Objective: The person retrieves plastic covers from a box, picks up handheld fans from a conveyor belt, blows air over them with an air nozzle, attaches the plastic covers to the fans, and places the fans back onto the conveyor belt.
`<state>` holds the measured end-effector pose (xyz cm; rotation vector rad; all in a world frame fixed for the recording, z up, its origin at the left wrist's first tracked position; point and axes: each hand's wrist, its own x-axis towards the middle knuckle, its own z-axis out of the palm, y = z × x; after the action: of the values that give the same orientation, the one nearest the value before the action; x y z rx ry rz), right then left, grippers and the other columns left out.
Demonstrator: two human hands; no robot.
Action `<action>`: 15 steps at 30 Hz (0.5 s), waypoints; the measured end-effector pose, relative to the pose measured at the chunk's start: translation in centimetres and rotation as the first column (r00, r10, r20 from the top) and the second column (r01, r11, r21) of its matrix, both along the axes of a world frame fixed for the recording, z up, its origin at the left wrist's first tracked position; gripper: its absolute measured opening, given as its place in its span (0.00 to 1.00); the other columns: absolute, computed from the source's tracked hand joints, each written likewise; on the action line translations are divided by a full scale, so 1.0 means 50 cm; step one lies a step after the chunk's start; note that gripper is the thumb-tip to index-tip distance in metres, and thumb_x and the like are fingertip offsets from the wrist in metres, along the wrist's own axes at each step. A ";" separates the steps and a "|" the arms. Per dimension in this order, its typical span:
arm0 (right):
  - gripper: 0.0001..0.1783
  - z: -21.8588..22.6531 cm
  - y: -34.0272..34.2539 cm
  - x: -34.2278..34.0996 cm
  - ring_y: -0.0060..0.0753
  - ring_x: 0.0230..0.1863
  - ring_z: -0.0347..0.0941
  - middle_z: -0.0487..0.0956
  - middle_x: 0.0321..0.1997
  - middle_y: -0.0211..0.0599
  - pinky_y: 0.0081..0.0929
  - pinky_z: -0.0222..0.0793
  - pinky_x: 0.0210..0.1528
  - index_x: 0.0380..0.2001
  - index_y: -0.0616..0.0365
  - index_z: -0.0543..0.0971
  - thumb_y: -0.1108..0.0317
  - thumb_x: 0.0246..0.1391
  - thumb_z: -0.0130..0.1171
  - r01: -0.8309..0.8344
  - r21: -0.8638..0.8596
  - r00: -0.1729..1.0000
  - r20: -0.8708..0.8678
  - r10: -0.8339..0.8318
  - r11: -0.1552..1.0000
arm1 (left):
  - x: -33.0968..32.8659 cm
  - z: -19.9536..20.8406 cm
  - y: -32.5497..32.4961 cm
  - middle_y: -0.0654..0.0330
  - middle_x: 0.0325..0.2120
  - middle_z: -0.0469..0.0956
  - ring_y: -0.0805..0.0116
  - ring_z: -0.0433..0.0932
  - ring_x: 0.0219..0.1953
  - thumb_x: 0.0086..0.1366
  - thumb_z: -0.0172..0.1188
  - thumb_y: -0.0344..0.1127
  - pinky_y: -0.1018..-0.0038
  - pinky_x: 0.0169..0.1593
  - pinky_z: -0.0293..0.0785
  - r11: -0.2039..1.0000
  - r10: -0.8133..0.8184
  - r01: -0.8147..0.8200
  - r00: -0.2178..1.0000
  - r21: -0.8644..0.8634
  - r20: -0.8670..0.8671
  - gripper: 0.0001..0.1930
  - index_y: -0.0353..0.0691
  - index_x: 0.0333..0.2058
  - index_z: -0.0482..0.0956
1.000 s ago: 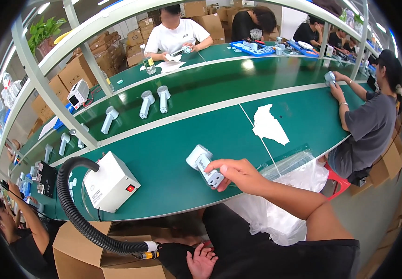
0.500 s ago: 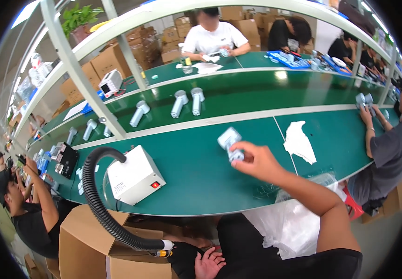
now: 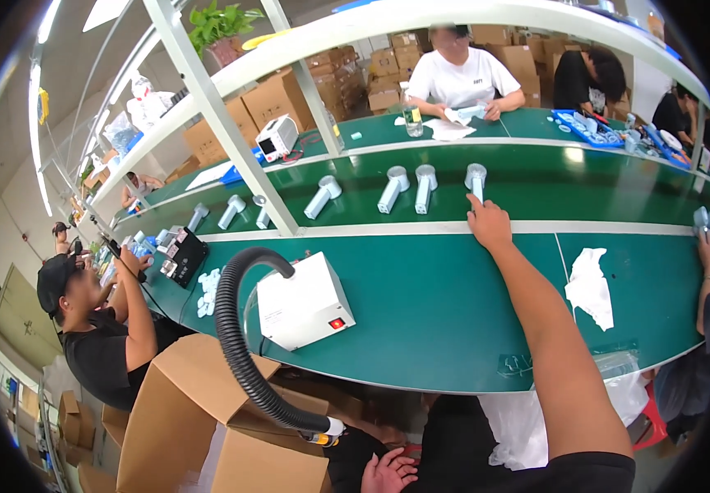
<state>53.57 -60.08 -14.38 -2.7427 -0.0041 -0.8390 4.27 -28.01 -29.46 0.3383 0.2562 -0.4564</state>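
Observation:
My right hand [image 3: 489, 222] reaches far over the bench, its fingers closed round the lower end of a pale blue handheld device [image 3: 476, 174]. This device has a round head and a straight handle; it is on the green belt, head pointing away from me, and my fingers hide the handle's end. To its left, similar pale blue devices [image 3: 425, 187] lie in a row along the belt. Low in the view, my left hand [image 3: 388, 472] rests at my lap, palm up with loosely spread fingers, holding nothing.
A white box [image 3: 301, 304] with a red switch and a black corrugated hose [image 3: 235, 353] stands on the bench. A white cloth [image 3: 589, 287] lies right of my forearm. An open carton [image 3: 182, 394] is at lower left. Co-workers sit left, right and across; a post [image 3: 223, 123] rises beyond the bench.
My right hand has carried the device from above the bench forward to the belt. The whole view has shifted left, so the scene sits further right. My left hand stays at my lap.

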 end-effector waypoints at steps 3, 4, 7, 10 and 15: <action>0.32 -0.004 0.003 0.001 0.42 0.34 0.77 0.77 0.31 0.38 0.43 0.74 0.38 0.62 0.33 0.67 0.63 0.52 0.57 -0.040 -0.020 0.996 0.078 0.042 0.999 | 0.020 0.008 -0.004 0.50 0.45 0.79 0.51 0.79 0.45 0.71 0.40 0.59 0.56 0.47 0.77 0.999 -0.008 0.010 0.999 0.032 -0.043 0.31 0.40 0.59 0.67; 0.34 -0.009 0.017 0.008 0.42 0.35 0.77 0.79 0.33 0.39 0.43 0.74 0.39 0.64 0.33 0.65 0.63 0.51 0.57 -0.060 0.004 0.995 0.081 0.060 0.998 | 0.027 0.004 -0.002 0.50 0.44 0.79 0.53 0.79 0.44 0.70 0.41 0.59 0.56 0.47 0.77 0.999 -0.011 0.013 0.998 0.046 -0.054 0.31 0.41 0.59 0.67; 0.33 -0.010 0.027 0.016 0.44 0.38 0.78 0.80 0.36 0.41 0.43 0.73 0.41 0.63 0.48 0.64 0.69 0.51 0.53 -0.019 0.061 1.000 -0.002 0.019 0.998 | 0.047 0.001 0.000 0.52 0.45 0.79 0.55 0.80 0.44 0.70 0.43 0.58 0.57 0.46 0.78 0.995 -0.051 0.058 0.994 0.077 -0.098 0.29 0.42 0.58 0.68; 0.32 -0.016 0.009 0.022 0.45 0.40 0.77 0.80 0.36 0.44 0.42 0.72 0.43 0.61 0.57 0.66 0.75 0.49 0.50 0.014 0.091 0.999 -0.050 -0.009 0.996 | 0.059 -0.009 -0.006 0.52 0.45 0.79 0.55 0.80 0.44 0.71 0.43 0.57 0.58 0.46 0.78 0.993 -0.093 0.100 0.990 0.060 -0.109 0.28 0.42 0.58 0.68; 0.31 -0.012 -0.002 0.010 0.44 0.42 0.77 0.80 0.37 0.43 0.41 0.72 0.45 0.60 0.55 0.68 0.78 0.48 0.50 -0.010 0.110 0.999 -0.033 0.014 0.994 | 0.063 -0.024 -0.010 0.52 0.46 0.79 0.54 0.79 0.45 0.71 0.44 0.55 0.56 0.46 0.78 0.994 -0.108 0.111 0.986 0.014 -0.123 0.27 0.42 0.58 0.69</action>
<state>54.05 -60.19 -15.00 -2.6509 0.0312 -0.7662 7.44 -28.51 -30.66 0.3464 0.3627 -0.5842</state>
